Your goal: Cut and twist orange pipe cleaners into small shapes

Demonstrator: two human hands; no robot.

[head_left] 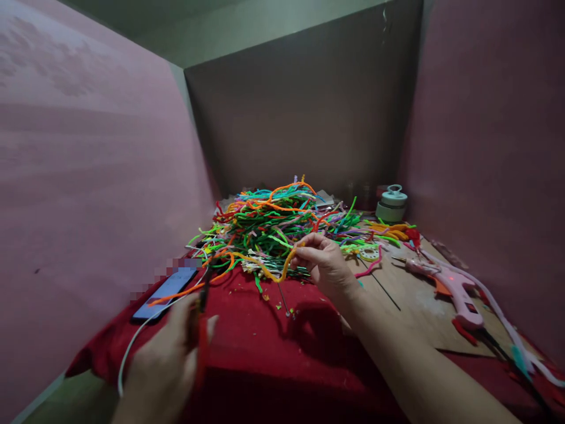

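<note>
Yellow pipe cleaner (282,275): pinched btwn thumb and fingers of R hand (321,258), above red-covered worktop (265,353), in front of multicolored pile (269,218). Sags in a curve nr R hand, then runs L toward scissors (205,294). Gripped in L hand (161,353), blurred, w/ dark blades pointing up and away; contact w/ yellow pipe cleaner: can't tell. At far L, lying on worktop: phone (165,292), w/ orange pipe cleaner (189,290) crossing above it and white cable (126,356) looping nr L hand. At base of pile, btwn both hands: bundle of thin, pale-tipped stems (265,265). Scattered in front: small scraps (279,306). On brown board (419,318) at R: pink glue gun (461,288), nozzle pointing L, plus thin dark rod (384,287). Nr back R corner: pale green lidded container (391,206). Flanking both sides: pink walls (101,176).
</note>
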